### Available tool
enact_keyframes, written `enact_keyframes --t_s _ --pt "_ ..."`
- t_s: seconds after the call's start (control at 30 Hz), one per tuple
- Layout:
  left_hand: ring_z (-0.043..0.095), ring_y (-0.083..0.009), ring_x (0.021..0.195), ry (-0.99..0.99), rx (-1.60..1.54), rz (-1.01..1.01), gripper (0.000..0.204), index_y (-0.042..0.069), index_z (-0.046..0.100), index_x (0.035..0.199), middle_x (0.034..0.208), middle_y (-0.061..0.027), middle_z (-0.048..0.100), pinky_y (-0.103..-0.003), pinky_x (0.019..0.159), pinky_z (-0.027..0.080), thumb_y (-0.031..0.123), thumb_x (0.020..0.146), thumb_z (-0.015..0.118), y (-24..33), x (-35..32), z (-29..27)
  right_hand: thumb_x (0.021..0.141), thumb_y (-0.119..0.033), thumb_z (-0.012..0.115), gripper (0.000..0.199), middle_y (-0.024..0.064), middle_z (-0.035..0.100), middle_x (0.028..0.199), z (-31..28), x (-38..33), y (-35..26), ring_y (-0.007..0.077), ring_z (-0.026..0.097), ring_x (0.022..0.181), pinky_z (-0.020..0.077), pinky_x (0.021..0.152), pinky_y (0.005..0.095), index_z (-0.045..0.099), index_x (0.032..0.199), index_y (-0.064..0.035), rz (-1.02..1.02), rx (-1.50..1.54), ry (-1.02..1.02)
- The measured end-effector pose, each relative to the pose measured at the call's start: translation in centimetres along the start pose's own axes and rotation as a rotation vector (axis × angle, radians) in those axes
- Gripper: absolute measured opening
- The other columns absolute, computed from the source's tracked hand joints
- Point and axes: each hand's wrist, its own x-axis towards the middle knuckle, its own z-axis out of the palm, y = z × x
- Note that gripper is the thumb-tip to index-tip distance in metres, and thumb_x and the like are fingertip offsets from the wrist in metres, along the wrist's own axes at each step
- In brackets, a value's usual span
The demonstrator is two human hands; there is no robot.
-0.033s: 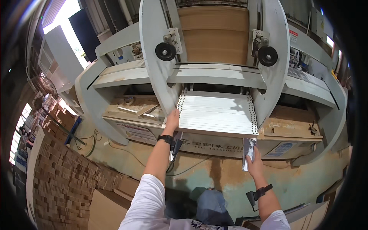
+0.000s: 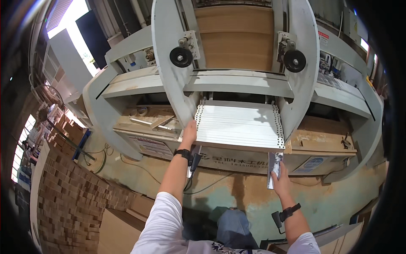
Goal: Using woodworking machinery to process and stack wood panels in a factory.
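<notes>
White strips with dark holes along both ends lie side by side as a panel, between two grey uprights of a large machine. My left hand is closed at the panel's left front corner, beside the left upright, its fingertips partly hidden. Below the panel's right front corner hangs a narrow silver piece, its exact kind unclear. My right hand grips it, thumb on its face. A brown edge runs along the panel's front. Both wrists wear black straps with small devices.
Black handwheels sit on the uprights. Offcuts and a tape roll lie on the left wooden shelf. Stacked wooden blocks stand at lower left, near a pedestal fan. A cable crosses the floor.
</notes>
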Motion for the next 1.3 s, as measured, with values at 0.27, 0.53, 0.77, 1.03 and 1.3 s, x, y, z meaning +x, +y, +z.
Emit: enact_keyframes --t_s 0.27,0.53,0.77,1.03,1.3 --pt "0.057 -0.0290 0.092 0.090 -0.285 -0.192 0.047 -0.007 0.055 0.108 0.103 -0.0203 0.059 -0.036 0.081 0.042 0.035 0.093 0.037 -1.8 0.4 1.6 0.084 -0.024 0.057 0.058 0.0247 0.043 0.117 0.2 0.1 0.9 0.0426 0.045 0.106 0.0386 0.089 0.0452 0.033 0.133 -0.0051 -0.045 0.012 0.037" --pt "0.051 -0.0301 0.110 -0.169 -0.053 -0.033 0.054 0.001 0.050 0.120 0.111 -0.0207 0.056 -0.036 0.093 0.038 0.043 0.087 0.050 5.3 -3.4 1.8 0.083 -0.026 0.058 0.058 0.0236 0.046 0.111 -1.2 0.0 2.2 0.0406 0.048 0.102 0.0415 0.085 0.0443 0.035 0.131 -0.0053 0.009 -0.055 0.055" --pt "0.032 -0.0345 0.124 -0.565 0.703 0.658 0.107 0.007 0.033 0.133 0.133 -0.0180 0.036 -0.052 0.102 0.025 0.052 0.048 0.079 8.9 -4.9 2.2 0.080 -0.027 0.062 0.075 0.0254 0.032 0.133 -0.4 -0.1 0.5 0.0409 0.037 0.120 0.0370 0.096 0.0418 0.019 0.138 -0.0044 -0.115 0.052 0.088" --pt "0.037 -0.0324 0.120 -0.573 0.692 0.634 0.105 0.007 0.034 0.132 0.127 -0.0155 0.041 -0.051 0.102 0.026 0.047 0.047 0.081 9.0 -12.0 0.0 0.089 -0.035 0.051 0.070 0.0206 0.021 0.143 -1.0 1.8 4.0 0.0293 0.022 0.133 0.0180 0.108 0.0341 0.017 0.139 0.0015 0.084 0.452 0.286" --pt "0.032 -0.0336 0.126 -0.295 0.505 0.480 0.081 0.005 0.036 0.133 0.133 -0.0188 0.037 -0.049 0.103 0.026 0.046 0.070 0.068 4.6 -13.4 -5.0 0.091 -0.055 0.033 0.069 0.0092 0.039 0.135 -2.8 5.6 1.2 0.0175 0.037 0.122 0.0270 0.102 0.0297 0.033 0.134 -0.0008 0.285 0.960 -0.175"
